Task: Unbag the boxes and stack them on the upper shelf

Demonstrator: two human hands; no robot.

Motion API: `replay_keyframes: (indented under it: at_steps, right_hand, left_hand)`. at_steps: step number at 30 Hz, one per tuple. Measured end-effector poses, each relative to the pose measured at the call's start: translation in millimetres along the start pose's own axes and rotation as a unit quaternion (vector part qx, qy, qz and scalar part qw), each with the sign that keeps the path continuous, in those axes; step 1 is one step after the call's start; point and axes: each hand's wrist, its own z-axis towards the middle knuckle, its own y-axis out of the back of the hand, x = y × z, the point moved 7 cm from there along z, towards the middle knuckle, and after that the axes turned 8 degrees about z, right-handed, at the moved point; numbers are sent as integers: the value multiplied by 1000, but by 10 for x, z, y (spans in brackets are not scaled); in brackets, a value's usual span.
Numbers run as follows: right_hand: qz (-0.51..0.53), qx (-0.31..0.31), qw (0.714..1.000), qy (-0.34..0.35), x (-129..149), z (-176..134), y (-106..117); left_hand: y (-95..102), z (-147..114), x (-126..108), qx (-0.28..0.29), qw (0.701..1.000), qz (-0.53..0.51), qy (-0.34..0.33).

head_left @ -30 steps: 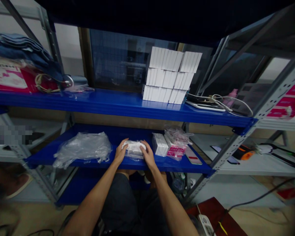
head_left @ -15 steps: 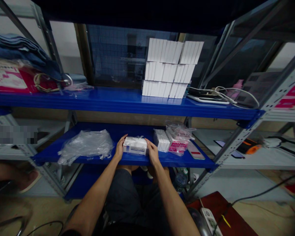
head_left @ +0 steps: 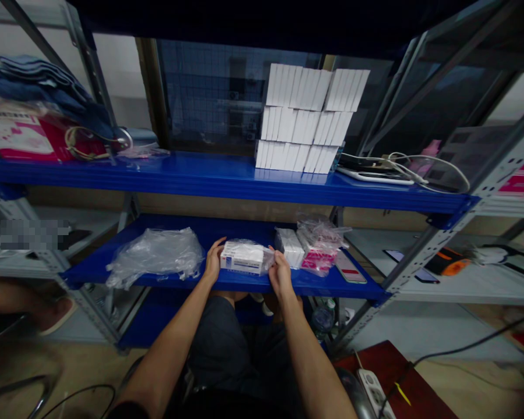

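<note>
A white box with blue print (head_left: pixel 243 258), inside a clear plastic bag (head_left: pixel 268 259), is held low over the front of the lower blue shelf. My left hand (head_left: pixel 213 262) grips the box's left end. My right hand (head_left: pixel 280 272) pinches the bag's loose plastic just off the box's right end. Left of my hands lies a heap of clear plastic bags (head_left: pixel 157 256). Some white boxes (head_left: pixel 290 247) and a pink box wrapped in plastic (head_left: pixel 318 256) stand close on the right.
A tall stack of white boxes (head_left: pixel 303 119) stands on the upper blue shelf (head_left: pixel 201 174), beside a tablet and cables (head_left: pixel 375 174). A phone (head_left: pixel 350 267) lies at the lower shelf's right end. A power strip (head_left: pixel 373 390) is at lower right. At far left, a person's leg (head_left: pixel 26 305) shows.
My right hand has moved from the box's right end out to the right, drawing the bag's plastic with it. My left hand stays on the box. The view has shifted slightly.
</note>
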Motion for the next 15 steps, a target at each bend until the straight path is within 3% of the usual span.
replay_keyframes:
  at_steps: [8,15]
  right_hand:
    - [21,17,999,-21,-3,-28,-93]
    - [112,-30,992,-44,-54,-12,41]
  left_hand:
    - [-33,-73,-105,22,999,-30,-33]
    - [62,-9,6,-48,998,-44,-20]
